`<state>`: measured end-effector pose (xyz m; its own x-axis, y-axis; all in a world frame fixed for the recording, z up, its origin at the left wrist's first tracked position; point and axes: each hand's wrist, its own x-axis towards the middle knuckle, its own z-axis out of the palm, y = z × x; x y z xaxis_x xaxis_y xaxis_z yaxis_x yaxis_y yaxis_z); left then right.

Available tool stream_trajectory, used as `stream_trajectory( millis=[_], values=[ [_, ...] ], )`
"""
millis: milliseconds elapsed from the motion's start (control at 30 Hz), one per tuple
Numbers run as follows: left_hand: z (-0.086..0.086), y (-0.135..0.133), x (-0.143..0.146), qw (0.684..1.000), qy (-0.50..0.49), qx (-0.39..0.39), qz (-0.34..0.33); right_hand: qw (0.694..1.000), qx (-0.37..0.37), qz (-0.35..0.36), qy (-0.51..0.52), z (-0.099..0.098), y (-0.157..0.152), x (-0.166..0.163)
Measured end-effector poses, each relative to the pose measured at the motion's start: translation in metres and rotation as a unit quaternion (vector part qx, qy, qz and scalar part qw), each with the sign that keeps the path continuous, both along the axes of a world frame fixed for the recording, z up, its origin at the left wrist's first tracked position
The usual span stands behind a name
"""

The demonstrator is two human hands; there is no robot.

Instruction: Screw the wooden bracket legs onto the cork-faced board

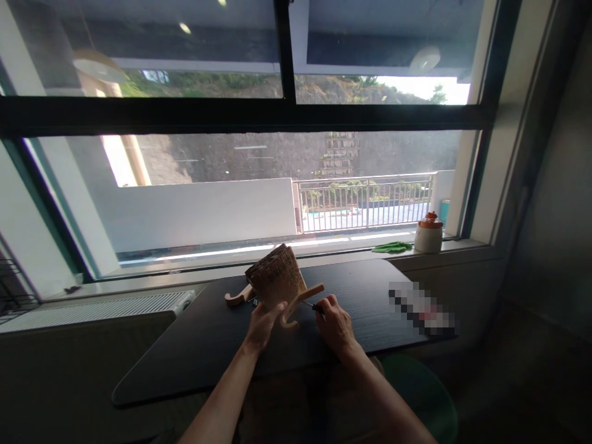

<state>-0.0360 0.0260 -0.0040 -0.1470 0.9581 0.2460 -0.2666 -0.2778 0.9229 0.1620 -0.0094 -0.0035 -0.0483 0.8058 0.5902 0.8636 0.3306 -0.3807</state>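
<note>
Just left of the right hand [333,322]: pale, hook-ended wooden strip [301,296], long axis rising rightward, with hook nearer the left hand [259,324]. Clamped in that left hand: brown bark-textured block [277,280]. Gripped in the curled right hand: slim black-handled tool [317,308], shaft toward the strip.

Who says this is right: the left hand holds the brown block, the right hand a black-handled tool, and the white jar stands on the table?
Wrong about the jar: the head view shows it on the windowsill, not the table. The left hand holds the brown block, the right hand the tool.
</note>
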Motion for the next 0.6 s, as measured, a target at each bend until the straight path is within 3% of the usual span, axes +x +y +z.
stream_trajectory(
  millis=[600],
  values=[
    [0.0018, -0.0011, 0.0010, 1.000, 0.012, -0.003, 0.009, 1.000, -0.007, 0.015, -0.011, -0.0060, 0.0024, -0.0012]
  ],
)
